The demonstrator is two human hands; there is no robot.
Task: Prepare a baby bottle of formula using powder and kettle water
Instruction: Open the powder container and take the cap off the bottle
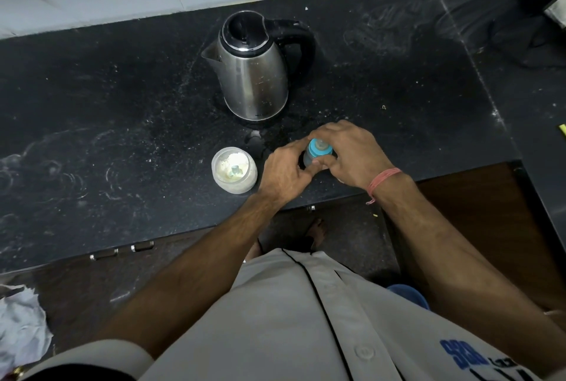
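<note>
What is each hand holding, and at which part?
Both hold the baby bottle: left hand grips its body, right hand grips the blue collar at the top.

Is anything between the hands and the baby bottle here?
No. Both hands already hold the small clear baby bottle with the blue collar: left hand at its side, right hand curled over the top. Steel kettle stands behind.

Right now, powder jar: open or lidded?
Open. The jar has no lid; white powder and a small scoop show inside. It stands upright on the counter, left of both hands.
</note>
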